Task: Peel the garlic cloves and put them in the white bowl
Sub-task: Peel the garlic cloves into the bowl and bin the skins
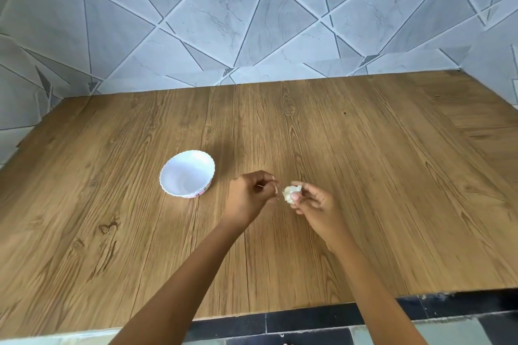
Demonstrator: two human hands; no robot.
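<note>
**Entry: garlic, peeling in progress, held over table**

Garlic [291,193]: pinched in the fingertips of the right hand [314,203], above the wooden table [364,176], to the right of the white bowl [187,173]. No cloves visible inside the bowl.

Left hand [251,196]: just beside the garlic, fingers curled, apparently pinching a thin skin shred [260,185].

Risks: the hold is by fingertips only, so a hard tug could flick the garlic onto the table or off its near edge. Clinging skin may ride into the bowl.
</note>
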